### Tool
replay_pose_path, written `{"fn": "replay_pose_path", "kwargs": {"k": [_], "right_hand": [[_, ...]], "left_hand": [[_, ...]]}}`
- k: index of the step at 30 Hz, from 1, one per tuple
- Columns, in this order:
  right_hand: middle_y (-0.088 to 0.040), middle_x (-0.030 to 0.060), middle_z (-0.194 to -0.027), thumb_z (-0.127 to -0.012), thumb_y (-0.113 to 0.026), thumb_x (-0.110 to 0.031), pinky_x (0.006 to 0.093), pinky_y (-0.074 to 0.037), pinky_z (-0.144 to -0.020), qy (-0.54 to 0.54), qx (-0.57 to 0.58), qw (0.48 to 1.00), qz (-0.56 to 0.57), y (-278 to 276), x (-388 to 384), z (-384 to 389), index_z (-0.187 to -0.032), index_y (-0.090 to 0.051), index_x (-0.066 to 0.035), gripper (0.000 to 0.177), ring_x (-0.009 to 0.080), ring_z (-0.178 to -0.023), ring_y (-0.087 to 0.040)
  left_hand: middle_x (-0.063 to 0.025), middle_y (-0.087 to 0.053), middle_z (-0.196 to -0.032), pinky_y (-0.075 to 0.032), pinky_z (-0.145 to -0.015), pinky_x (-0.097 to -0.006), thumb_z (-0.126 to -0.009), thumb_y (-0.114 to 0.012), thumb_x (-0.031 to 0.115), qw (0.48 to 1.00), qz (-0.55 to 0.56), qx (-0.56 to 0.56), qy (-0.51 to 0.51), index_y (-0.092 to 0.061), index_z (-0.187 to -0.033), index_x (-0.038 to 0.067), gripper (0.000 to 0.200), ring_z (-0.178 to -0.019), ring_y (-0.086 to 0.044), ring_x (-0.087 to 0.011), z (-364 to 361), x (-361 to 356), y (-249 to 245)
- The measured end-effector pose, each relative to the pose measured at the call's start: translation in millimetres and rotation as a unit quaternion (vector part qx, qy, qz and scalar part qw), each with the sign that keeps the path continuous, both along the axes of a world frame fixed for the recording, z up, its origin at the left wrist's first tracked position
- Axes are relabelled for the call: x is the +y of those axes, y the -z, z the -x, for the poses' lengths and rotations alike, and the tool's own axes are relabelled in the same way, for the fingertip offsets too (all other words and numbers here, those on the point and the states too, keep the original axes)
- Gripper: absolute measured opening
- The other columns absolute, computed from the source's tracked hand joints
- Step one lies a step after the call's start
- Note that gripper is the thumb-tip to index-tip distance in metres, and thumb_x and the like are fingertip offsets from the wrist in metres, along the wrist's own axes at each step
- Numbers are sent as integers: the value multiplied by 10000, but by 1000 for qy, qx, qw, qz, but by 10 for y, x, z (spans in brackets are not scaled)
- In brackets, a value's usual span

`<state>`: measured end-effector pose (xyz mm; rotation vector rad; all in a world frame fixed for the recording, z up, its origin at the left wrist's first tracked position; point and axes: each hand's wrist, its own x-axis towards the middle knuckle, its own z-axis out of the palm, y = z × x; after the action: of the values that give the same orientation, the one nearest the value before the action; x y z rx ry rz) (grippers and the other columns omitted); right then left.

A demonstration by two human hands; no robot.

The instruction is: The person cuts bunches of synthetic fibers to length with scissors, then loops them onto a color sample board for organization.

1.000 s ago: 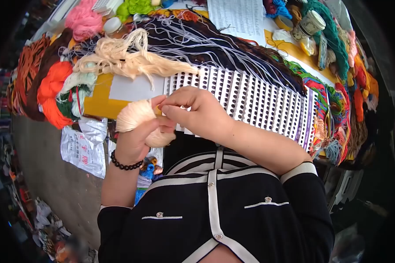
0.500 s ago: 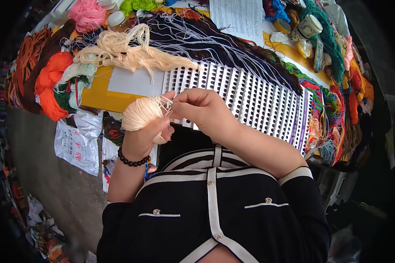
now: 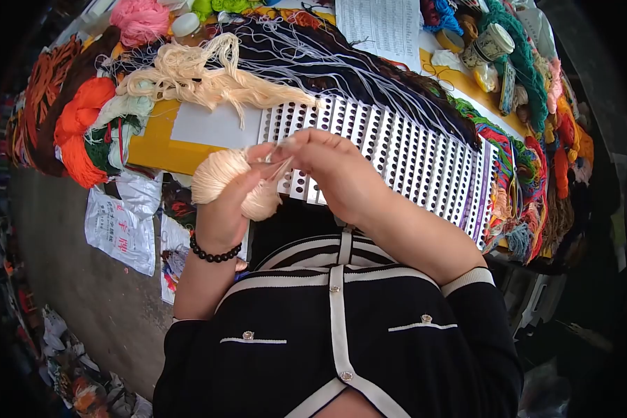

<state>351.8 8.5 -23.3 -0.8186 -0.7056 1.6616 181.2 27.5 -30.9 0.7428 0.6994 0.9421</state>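
A cream skein of thread [image 3: 219,175] bulges out on both sides of my left hand [image 3: 233,202], whose thumb and fingers are closed round its middle. My right hand [image 3: 327,160] pinches thin cream strands [image 3: 279,167] that run taut from the skein, just right of my left fingertips. The fingertips of both hands are close together, and the exact grip of the right ones is partly blurred. Beneath and behind my right hand lie white strips with rows of punched holes [image 3: 397,153]. A loose hank of cream thread [image 3: 195,76] rests on the table beyond my hands.
Dark and lilac threads [image 3: 334,63] spread across the table's back. Orange thread [image 3: 83,129] hangs at the left edge, multicoloured thread [image 3: 519,181] at the right. A patterned cup [image 3: 491,43] stands near a printed sheet [image 3: 380,31]. A white plastic bag [image 3: 122,230] hangs at lower left.
My right hand has moved slightly right and away from the left, drawing the strands tighter. The skein has turned a little in my left hand, showing more of its lower right end.
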Motion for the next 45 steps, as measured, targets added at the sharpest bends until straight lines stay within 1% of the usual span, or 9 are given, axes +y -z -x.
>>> {"fn": "replay_pose_path", "kwargs": {"k": [3,9,14,19,26,28,31,40,45], "right_hand": [[-657,62,-861,-852,-571,-109,217,-448,-670,17,175,978,112,8,47,-69,-886,-632,-1,128,71,-680,-554],[-584,53,-686,-854,-594,-130,219,-417,-526,-68,-109,989,79,-11,-19,64,-857,-621,28,160,88,-545,-504],[-585,51,-641,-797,-598,-55,217,-447,-522,-45,-66,993,88,-39,-17,73,-783,-618,46,104,95,-533,-544],[-643,81,-841,-775,-604,-31,200,-449,-658,-19,-76,997,23,-26,-40,29,-842,-642,31,99,100,-740,-585],[-637,86,-752,-795,-611,-45,220,-495,-630,0,-102,993,58,-29,-52,54,-802,-633,63,111,112,-702,-615],[-634,86,-736,-797,-615,-50,225,-511,-590,-40,-128,988,79,-67,-56,52,-813,-635,64,117,107,-682,-612],[-635,47,-774,-809,-629,-79,211,-448,-629,-63,-152,983,77,-78,-71,45,-843,-656,22,111,73,-684,-563],[-638,55,-808,-816,-619,-77,217,-474,-699,-37,-72,995,59,-47,-65,19,-879,-646,26,124,89,-738,-593],[-616,56,-759,-798,-610,-46,221,-496,-632,-21,-102,992,70,-42,-63,51,-845,-634,60,118,90,-687,-583]], "left_hand": [[-132,-589,-1089,-494,-777,-291,-848,-506,30,998,-33,-15,50,-442,-1222,-77,394,-871,-625,-190,74,38,-14],[-115,-559,-1145,-499,-691,-242,-861,-504,44,992,-72,65,81,-379,-1301,-56,468,-827,-618,-139,-70,-32,62],[-97,-574,-1114,-475,-597,-197,-857,-505,41,986,-105,100,81,-386,-1310,-43,477,-759,-587,-95,-92,-53,41],[-90,-621,-1010,-405,-506,-150,-844,-499,39,989,-78,92,88,-432,-1282,-43,450,-641,-526,-37,47,-27,28],[-83,-617,-995,-439,-512,-151,-839,-510,33,995,-15,42,90,-432,-1284,-37,457,-635,-533,-38,30,-17,59],[-116,-569,-1118,-461,-642,-214,-833,-509,42,993,-25,48,102,-371,-1305,-81,507,-769,-573,-103,9,-27,73],[-114,-549,-1144,-463,-650,-221,-840,-509,38,994,-22,54,98,-362,-1310,-82,507,-792,-575,-106,-7,-48,85],[-120,-567,-1131,-467,-613,-206,-845,-507,40,995,-9,37,98,-365,-1304,-82,496,-801,-592,-117,17,-18,63],[-123,-565,-1137,-457,-567,-189,-846,-506,34,994,-13,51,95,-377,-1301,-72,485,-764,-595,-110,-5,-37,87]]}}
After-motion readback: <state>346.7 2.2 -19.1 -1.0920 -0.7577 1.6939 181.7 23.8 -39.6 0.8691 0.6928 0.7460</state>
